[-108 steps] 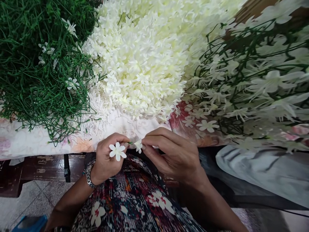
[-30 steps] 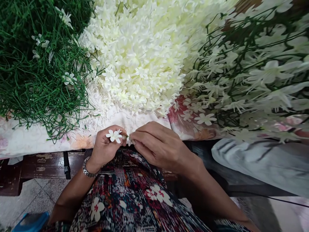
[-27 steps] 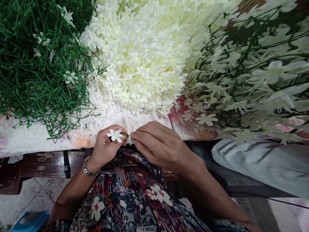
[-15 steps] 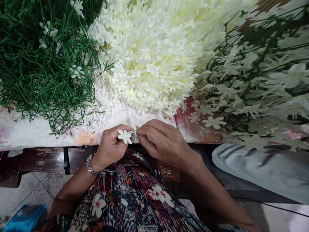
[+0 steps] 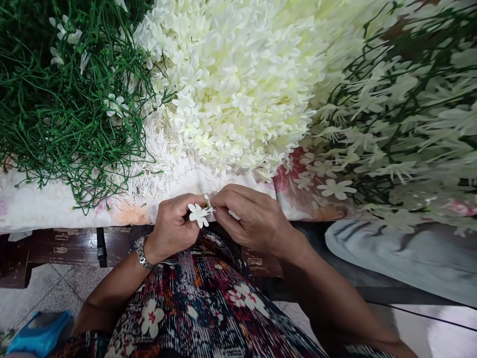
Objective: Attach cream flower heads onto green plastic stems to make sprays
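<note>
My left hand (image 5: 177,222), with a metal watch at the wrist, is closed around a flower stem near the table's front edge. A white flower (image 5: 199,215) sticks out between its thumb and fingers. Just to the right, my right hand (image 5: 249,214) pinches at a small pale piece beside the flower; its fingertips partly hide what they hold. The two hands nearly touch. Beyond them lies a large heap of white petals (image 5: 238,94), with a pile of thin white stamens (image 5: 158,154) to its left.
Green plastic stems (image 5: 74,114) are piled at the left. Assembled white flowers on stems (image 5: 395,114) spread at the right. A floral cloth (image 5: 55,199) covers the table. At the lower right is a person's grey-clad leg (image 5: 391,253); a blue stool (image 5: 39,333) stands lower left.
The flower in my left hand has shifted slightly right and down and tilted toward my right fingertips. Both hands stay closed. The view has moved slightly.
</note>
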Available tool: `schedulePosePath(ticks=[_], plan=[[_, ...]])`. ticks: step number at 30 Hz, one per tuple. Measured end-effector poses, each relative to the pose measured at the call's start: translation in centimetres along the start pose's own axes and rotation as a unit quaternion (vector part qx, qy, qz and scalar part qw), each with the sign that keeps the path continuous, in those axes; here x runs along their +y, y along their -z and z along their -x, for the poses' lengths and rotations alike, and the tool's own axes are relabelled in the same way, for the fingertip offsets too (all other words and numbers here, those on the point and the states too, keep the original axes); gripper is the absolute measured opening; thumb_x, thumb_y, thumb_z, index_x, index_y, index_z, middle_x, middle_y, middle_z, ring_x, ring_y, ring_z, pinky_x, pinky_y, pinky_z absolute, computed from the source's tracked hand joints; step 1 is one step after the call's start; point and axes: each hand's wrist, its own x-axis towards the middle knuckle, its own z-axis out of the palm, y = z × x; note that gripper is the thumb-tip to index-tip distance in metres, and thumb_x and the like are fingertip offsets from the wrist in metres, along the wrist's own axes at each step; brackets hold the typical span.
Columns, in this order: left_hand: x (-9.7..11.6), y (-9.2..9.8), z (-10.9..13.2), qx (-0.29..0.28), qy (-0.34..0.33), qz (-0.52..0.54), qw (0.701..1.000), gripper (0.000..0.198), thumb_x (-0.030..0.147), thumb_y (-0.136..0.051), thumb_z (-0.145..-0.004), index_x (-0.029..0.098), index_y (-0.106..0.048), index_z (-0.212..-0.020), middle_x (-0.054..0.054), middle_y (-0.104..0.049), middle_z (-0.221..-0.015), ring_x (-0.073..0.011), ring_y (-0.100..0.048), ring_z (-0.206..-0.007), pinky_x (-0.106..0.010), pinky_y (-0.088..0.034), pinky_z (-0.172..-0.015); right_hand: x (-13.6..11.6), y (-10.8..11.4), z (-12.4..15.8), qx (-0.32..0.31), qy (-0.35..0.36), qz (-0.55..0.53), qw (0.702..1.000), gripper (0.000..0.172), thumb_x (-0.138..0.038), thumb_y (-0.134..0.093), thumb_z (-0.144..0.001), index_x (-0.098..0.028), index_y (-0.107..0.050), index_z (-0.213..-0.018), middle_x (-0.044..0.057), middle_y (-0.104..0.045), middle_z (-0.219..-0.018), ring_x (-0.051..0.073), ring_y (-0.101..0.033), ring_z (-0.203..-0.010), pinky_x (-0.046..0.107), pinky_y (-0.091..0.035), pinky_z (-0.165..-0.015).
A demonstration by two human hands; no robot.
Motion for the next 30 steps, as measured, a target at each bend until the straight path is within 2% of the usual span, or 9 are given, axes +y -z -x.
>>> schedulePosePath(ticks=[11, 15, 18, 21, 25, 27, 30], plan=[[0.1, 0.0, -0.3, -0.014, 0.030, -0.020, 0.999, 0.017, 0.005, -0.046, -0.061, 0.015, -0.057, -0.070, 0.004, -0.053, -0.054, -0.0060, -0.043, -0.047, -0.018, -0.037, -0.048, -0.2, -0.2, -0.2, -0.030, 0.001, 0.056, 0.998, 0.010, -0.009, -0.041, -0.077, -0.014, -0.050, -0.076, 0.004, -0.052, -0.067, 0.013, -0.049, -0.066, 0.026, -0.044, -0.060], [0.3, 0.5, -0.4, -0.012, 0.060, 0.069, 0.996, 0.012, 0.009, -0.049, -0.066, 0.015, -0.058, -0.071, 0.003, -0.056, -0.057, -0.0057, -0.046, -0.049, -0.017, -0.039, -0.049, -0.5, 0.6, -0.3, -0.023, -0.006, 0.003, 1.000, 0.010, -0.009, -0.043, -0.077, -0.014, -0.051, -0.083, 0.004, -0.054, -0.070, 0.011, -0.051, -0.068, 0.024, -0.045, -0.062], [0.7, 1.0, -0.4, -0.002, 0.112, 0.165, 0.980, 0.006, 0.013, -0.053, -0.066, 0.015, -0.057, -0.069, 0.002, -0.056, -0.057, -0.0060, -0.049, -0.050, -0.016, -0.041, -0.048, -0.8, 1.7, -0.1, 0.031, 0.000, -0.024, 0.999, 0.016, -0.010, -0.051, -0.074, -0.014, -0.051, -0.090, 0.005, -0.057, -0.077, 0.012, -0.054, -0.072, 0.024, -0.046, -0.064], [1.0, 1.1, -0.3, 0.001, 0.152, 0.229, 0.961, 0.004, 0.016, -0.057, -0.064, 0.014, -0.057, -0.067, 0.002, -0.054, -0.055, -0.0059, -0.048, -0.047, -0.017, -0.040, -0.045, -0.9, 2.5, 0.0, 0.086, 0.028, 0.001, 0.996, 0.025, -0.010, -0.055, -0.070, -0.016, -0.050, -0.094, 0.006, -0.058, -0.080, 0.014, -0.055, -0.074, 0.027, -0.047, -0.065], [1.1, 1.0, -0.3, -0.015, 0.191, 0.283, 0.940, 0.010, 0.021, -0.061, -0.063, 0.013, -0.057, -0.067, 0.002, -0.053, -0.052, -0.0058, -0.047, -0.045, -0.018, -0.040, -0.044, -0.9, 2.5, 0.0, 0.053, 0.055, 0.034, 0.997, 0.024, -0.012, -0.054, -0.072, -0.018, -0.050, -0.095, 0.006, -0.057, -0.082, 0.013, -0.054, -0.075, 0.027, -0.047, -0.065], [1.2, 1.0, -0.4, -0.032, 0.192, 0.279, 0.941, 0.010, 0.023, -0.061, -0.063, 0.014, -0.056, -0.066, 0.002, -0.053, -0.050, -0.0062, -0.047, -0.045, -0.018, -0.040, -0.045, -0.8, 2.2, -0.1, 0.031, 0.064, 0.036, 0.997, 0.019, -0.013, -0.052, -0.073, -0.018, -0.051, -0.091, 0.004, -0.057, -0.080, 0.012, -0.053, -0.073, 0.026, -0.047, -0.065], [1.5, 1.0, -0.6, -0.046, 0.174, 0.246, 0.953, 0.007, 0.021, -0.059, -0.064, 0.015, -0.056, -0.064, 0.003, -0.053, -0.049, -0.0066, -0.048, -0.045, -0.018, -0.041, -0.046, -0.7, 1.8, -0.1, 0.031, 0.072, 0.035, 0.996, 0.013, -0.011, -0.051, -0.074, -0.017, -0.051, -0.085, 0.003, -0.056, -0.073, 0.011, -0.051, -0.070, 0.024, -0.046, -0.063]])
